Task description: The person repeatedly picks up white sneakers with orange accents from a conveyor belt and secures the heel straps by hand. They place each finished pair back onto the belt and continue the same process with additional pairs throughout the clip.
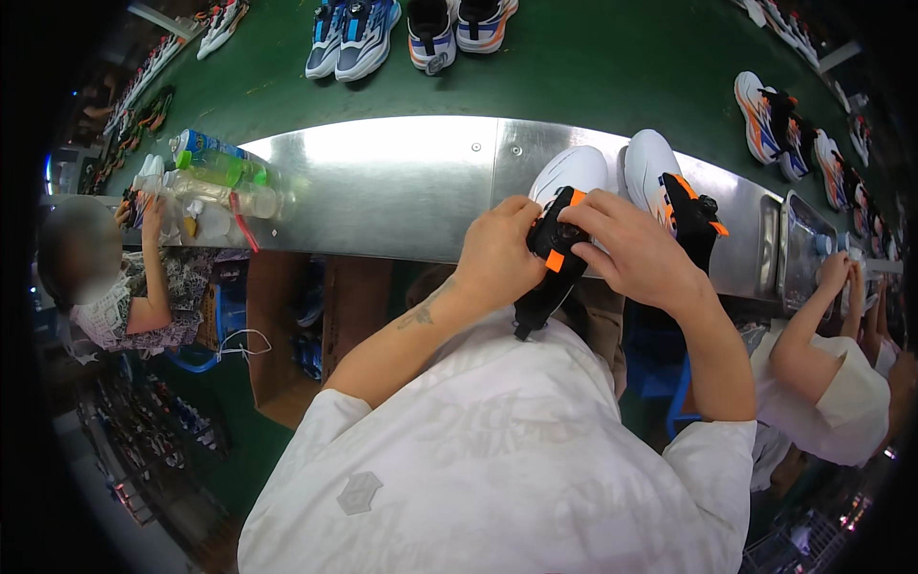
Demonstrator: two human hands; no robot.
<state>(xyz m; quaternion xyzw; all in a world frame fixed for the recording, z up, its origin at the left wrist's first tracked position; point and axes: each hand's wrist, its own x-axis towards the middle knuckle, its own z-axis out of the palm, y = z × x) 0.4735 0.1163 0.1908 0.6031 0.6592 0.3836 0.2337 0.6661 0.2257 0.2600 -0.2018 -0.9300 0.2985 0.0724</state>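
Note:
A white sneaker (571,172) with a black collar, orange trim and a round black dial sits at the near edge of the metal tabletop, toe pointing away from me. My left hand (502,247) grips the left side of its upper, fingers closed. From the other side my right hand (636,247) pinches the orange-trimmed part beside the dial, with thumb and fingers bent round it. Its matching sneaker (652,165) stands just to the right, apart from my fingers, with an orange tab and a dial showing. The fingertips partly hide the held sneaker's middle.
Plastic bottles (225,172) and a red strip (244,222) lie at the tabletop's left end. A metal tray (798,251) stands at the right. Blue sneakers (354,38) and other pairs (765,124) rest on the green surface beyond. People work on both sides.

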